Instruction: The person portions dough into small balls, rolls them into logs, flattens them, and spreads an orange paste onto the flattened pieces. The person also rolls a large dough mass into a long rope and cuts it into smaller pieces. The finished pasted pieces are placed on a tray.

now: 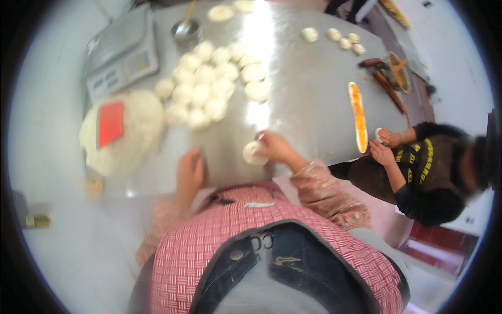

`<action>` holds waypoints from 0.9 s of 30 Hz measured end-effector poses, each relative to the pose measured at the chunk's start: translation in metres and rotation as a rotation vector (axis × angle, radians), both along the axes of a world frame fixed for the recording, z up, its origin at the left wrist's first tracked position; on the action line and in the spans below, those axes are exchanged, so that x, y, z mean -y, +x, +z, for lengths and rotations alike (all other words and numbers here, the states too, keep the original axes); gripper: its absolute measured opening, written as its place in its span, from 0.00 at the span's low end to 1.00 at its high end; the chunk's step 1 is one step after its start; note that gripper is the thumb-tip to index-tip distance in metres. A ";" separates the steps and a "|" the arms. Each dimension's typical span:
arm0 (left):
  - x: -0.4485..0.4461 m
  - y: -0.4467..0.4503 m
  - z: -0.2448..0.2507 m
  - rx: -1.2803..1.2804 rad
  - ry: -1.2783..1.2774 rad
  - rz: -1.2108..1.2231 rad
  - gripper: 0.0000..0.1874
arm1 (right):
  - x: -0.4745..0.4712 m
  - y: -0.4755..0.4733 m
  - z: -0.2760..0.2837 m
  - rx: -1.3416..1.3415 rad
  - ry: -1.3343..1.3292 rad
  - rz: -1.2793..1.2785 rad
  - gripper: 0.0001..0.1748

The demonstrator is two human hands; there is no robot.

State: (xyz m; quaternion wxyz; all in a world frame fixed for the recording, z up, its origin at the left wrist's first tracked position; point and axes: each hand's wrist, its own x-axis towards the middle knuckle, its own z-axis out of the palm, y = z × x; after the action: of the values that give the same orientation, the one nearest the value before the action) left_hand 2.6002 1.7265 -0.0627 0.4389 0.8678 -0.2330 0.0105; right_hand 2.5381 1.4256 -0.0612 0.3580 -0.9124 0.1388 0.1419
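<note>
My right hand (272,147) is at the near part of the metal table, its fingers on the right edge of a small round of pale dough (252,153). My left hand (191,170) is at the table's near edge, blurred, its fingers curled; whether anything is inside it cannot be told. Beyond both hands lies a cluster of round dough pieces (200,93). To the left, a large mass of dough (145,125) has a red scraper-like flat piece (111,123) lying on it.
A scale (117,47) and a metal pot with a handle (185,31) stand at the back left. At the right, a co-worker (415,165) handles dough beside a long strip with orange filling (357,117). Small dough balls (345,43) and a rolling-pin-like stick (390,92) lie beyond.
</note>
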 end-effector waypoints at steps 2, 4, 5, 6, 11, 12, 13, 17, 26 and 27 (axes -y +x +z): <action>0.014 -0.002 0.006 -0.045 -0.021 -0.019 0.14 | -0.014 0.004 0.008 -0.050 -0.177 0.186 0.20; 0.034 -0.002 0.014 -0.108 -0.062 -0.036 0.13 | -0.033 -0.003 0.026 -0.048 -0.255 0.187 0.24; 0.044 -0.003 0.015 -0.116 -0.074 -0.044 0.12 | -0.038 -0.009 0.034 0.049 -0.290 0.133 0.26; 0.053 -0.003 0.016 -0.126 -0.079 -0.051 0.12 | -0.027 -0.013 0.029 -0.020 -0.077 0.034 0.27; 0.096 0.004 0.002 -0.111 -0.082 -0.177 0.11 | 0.067 -0.007 0.073 0.222 0.576 -0.597 0.31; 0.110 0.003 0.005 -0.124 -0.093 -0.227 0.11 | 0.112 -0.002 0.069 0.391 0.580 -0.635 0.34; 0.119 0.000 0.005 -0.139 -0.097 -0.250 0.11 | 0.148 0.004 0.079 0.491 0.779 -0.733 0.35; 0.166 0.000 0.012 -0.108 -0.149 -0.329 0.11 | 0.267 -0.005 0.100 0.522 0.286 -0.907 0.28; 0.229 -0.015 0.016 -0.063 0.040 -0.427 0.09 | 0.455 0.000 -0.028 0.181 -0.586 -0.307 0.21; 0.240 -0.015 0.017 -0.058 0.010 -0.462 0.09 | 0.474 -0.015 -0.051 0.331 -0.657 -0.325 0.20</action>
State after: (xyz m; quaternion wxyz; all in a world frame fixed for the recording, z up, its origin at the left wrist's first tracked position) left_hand 2.5851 1.4866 -0.0458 0.4317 0.7935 -0.4128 -0.1166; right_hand 2.5230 0.9511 -0.1121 0.0824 -0.9550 0.2598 -0.1171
